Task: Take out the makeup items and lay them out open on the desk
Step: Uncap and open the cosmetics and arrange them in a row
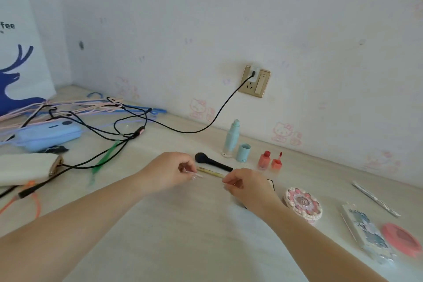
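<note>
- The person is holding a slim gold pencil (210, 172) between both hands just above the counter (183, 224): the left hand (168, 170) is pinching one end with closed fingertips, the right hand (246, 184) is pinching the other, and the grip suggests the cap is being pulled off — though no separate cap is showing.
- Items already lying out — judged done: a dark brush (212, 162) just behind the pencil; a pale blue bottle (231, 138) standing uncapped with its cap (243, 153) beside it; a red lip tint bottle (264, 160) with its wand (276, 162) standing next to it.
- Further right, a round floral compact (303, 204), a patterned flat palette (368, 232), a pink round case (402, 239) and a thin silver stick (375, 198) are resting on the counter; whether the compact and palette are open cannot be told from this angle.
- A dark-edged flat item is lying partly hidden under the right hand; it cannot be identified.
- A cream pouch (27, 168) is sitting at the left edge; whether anything is remaining inside is not visible, so the task appears well advanced but not confirmed complete.
- Writing: only the letters "fee" are reading clearly on the white bag (20, 52) with a blue deer figure; cartoon cat prints are repeating on the wallpaper (287, 134). No labels on the makeup are legible.
</note>
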Demonstrator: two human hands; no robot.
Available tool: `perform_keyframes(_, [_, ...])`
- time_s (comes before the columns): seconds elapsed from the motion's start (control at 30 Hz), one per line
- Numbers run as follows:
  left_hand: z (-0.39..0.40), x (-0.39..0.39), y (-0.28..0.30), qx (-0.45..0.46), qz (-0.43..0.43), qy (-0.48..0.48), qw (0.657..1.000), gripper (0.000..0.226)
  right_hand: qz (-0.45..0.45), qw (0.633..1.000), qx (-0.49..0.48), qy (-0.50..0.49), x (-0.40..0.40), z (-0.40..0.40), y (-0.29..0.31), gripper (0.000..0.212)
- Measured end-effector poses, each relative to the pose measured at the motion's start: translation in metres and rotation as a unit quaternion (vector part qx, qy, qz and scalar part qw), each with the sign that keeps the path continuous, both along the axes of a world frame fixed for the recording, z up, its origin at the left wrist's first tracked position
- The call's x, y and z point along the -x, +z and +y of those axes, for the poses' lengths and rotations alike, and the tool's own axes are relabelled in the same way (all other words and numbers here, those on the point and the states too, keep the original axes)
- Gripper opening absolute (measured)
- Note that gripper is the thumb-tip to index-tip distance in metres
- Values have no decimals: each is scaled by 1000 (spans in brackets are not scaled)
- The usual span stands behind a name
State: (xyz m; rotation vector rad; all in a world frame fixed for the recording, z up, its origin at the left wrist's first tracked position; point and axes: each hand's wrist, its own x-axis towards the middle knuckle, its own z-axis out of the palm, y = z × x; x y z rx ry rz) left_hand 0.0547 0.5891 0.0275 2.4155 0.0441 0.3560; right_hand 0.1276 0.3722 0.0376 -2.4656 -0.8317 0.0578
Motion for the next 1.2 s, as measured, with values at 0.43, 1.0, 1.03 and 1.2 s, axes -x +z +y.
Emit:
perform_keyframes(0.43, [14, -18, -23, -153, -12, 1, 988, 4, -75, 995, 70, -10, -17, 18, -27, 17])
perform_keyframes(1.0, [-68, -53, 18, -8, -72, -61, 996, 14, -68, 994, -88, -18, -26, -43, -12, 16])
perform_keyframes(1.03, [-82, -60, 20, -10, -72, -76, 994, 14, -72, 993, -90, -24, -28, -55, -9, 16])
perform_keyframes(1.2, [-162, -106, 27, -35, -65, -156, 985, 16, -80, 988, -103, -86, -52, -135, 3, 13])
